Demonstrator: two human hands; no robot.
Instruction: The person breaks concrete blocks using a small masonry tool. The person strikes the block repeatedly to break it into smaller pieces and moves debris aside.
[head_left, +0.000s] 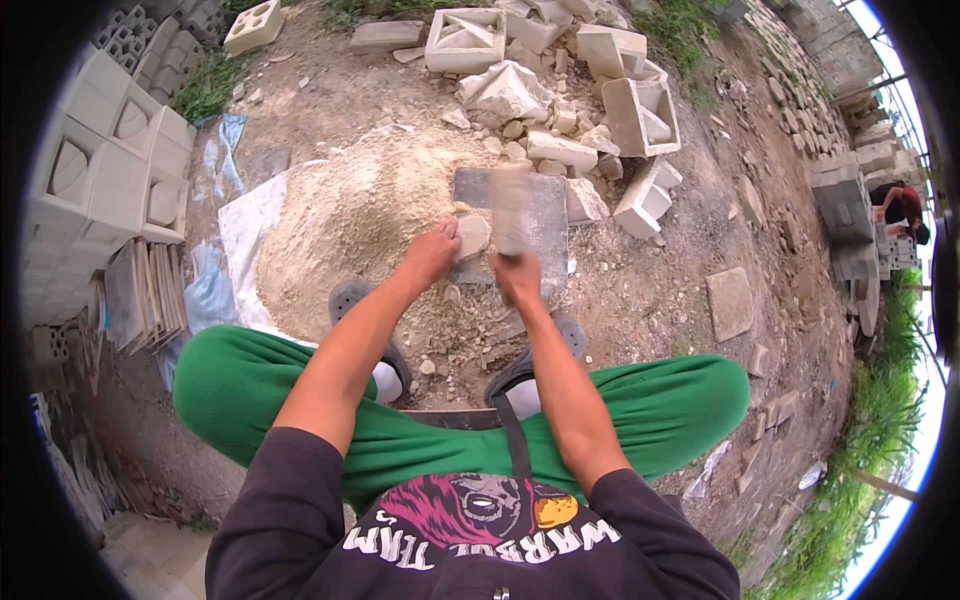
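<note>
My left hand (432, 252) is closed on the edge of a pale, rounded chunk of block (473, 234), over a flat dark grey slab (548, 230) on the ground. The fingers of my right hand (516, 278) are wrapped round the dark lower end of a thick brownish club-like tool (511, 205). That tool points away from me above the slab and is smeared by motion, so its exact shape is unclear. A heap of pale crushed grit (340, 215) lies left of the slab, partly on a white sheet (250, 235).
Broken pale blocks (640, 110) and rubble lie beyond the slab. Stacked blocks (110, 150) and leaning thin boards (145, 295) stand at the left. A flat stone (730, 303) lies to the right. Another person (900, 208) is bent beside grey blocks at far right.
</note>
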